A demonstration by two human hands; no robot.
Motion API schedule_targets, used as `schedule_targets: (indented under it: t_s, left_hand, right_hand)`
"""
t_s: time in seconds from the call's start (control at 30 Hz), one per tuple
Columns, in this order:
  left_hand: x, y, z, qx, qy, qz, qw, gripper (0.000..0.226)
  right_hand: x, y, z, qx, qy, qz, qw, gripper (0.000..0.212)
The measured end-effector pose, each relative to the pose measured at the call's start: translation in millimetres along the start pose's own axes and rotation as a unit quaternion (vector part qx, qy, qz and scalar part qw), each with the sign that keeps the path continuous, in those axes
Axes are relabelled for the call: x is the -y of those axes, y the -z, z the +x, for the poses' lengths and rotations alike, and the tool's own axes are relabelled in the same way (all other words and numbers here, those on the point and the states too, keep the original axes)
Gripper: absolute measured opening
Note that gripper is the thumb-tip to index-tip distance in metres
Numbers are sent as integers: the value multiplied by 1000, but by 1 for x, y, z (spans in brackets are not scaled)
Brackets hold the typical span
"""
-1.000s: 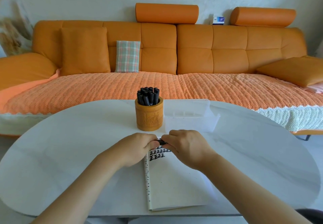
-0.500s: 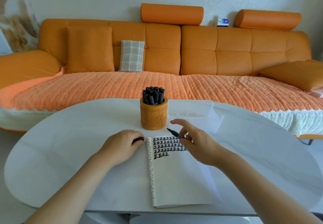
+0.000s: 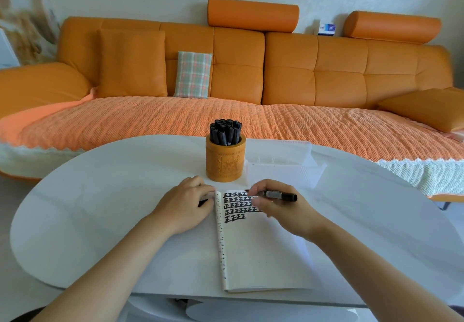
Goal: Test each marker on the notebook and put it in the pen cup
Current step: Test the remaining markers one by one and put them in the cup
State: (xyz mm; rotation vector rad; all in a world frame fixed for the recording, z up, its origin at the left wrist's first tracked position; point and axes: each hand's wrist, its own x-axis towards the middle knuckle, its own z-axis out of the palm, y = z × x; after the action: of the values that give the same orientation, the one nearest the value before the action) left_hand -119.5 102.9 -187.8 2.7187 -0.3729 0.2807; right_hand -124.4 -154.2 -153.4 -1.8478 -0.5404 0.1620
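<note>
A white notebook (image 3: 261,254) lies open on the white table (image 3: 100,208), with rows of black test marks at its top. My right hand (image 3: 281,211) grips a black marker (image 3: 281,195) over those marks, its tip pointing left toward the page's top. My left hand (image 3: 185,206) rests beside the notebook's left edge and holds a small dark thing, probably the marker's cap (image 3: 203,202), mostly hidden under the fingers. Just behind the notebook stands the orange-brown pen cup (image 3: 225,163), filled with several black markers (image 3: 226,132).
A clear plastic tray (image 3: 281,164) sits right of the pen cup. An orange sofa (image 3: 251,83) with cushions runs behind the table. The table's front edge lies just below the notebook.
My two hands pulled apart, uncapping the marker. My right hand turned the marker and brought its tip down to the notebook's top; my left hand stays beside the notebook.
</note>
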Motion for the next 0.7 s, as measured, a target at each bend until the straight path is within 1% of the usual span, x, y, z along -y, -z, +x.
schedule_targets:
  t_s: [0.03,0.1,0.17,0.2,0.23,0.27,0.33,0.4,0.53,0.7]
  left_hand:
    - [-2,-1,0,3,-2,-9,1000,43]
    - [-7,-2,-1,30,-3,-37,999,62]
    - [-14,-3,-1,72,-1,-51,996,92]
    - [-17,-4,-1,86,-5,-41,995,106]
    - [-20,-7,-1,96,-9,-22,995,113]
    - [-21,-9,-1,102,-12,-2,995,114]
    - [-23,-13,-2,107,-14,18,994,109]
    - [-23,-14,-3,109,-13,18,994,109]
    - [-22,-13,-2,116,-14,9,993,109]
    - [-24,-11,-2,121,-10,12,993,103]
  right_hand:
    - [0,-2,0,-10,-15,28,999,12]
    - [-2,-4,1,-27,-47,65,996,17]
    - [-6,-5,0,-43,-66,67,995,16]
    - [-7,-6,0,-50,-73,57,994,13]
    - [-10,-7,0,-56,-77,50,994,10]
    - [-11,-9,0,-60,-78,46,994,9]
    - [-14,-11,1,-66,-79,42,994,14]
    - [-15,-12,0,-67,-85,28,994,20]
    - [-18,-12,-1,-59,-75,8,995,24]
    - [-23,-14,1,-55,-64,2,996,28]
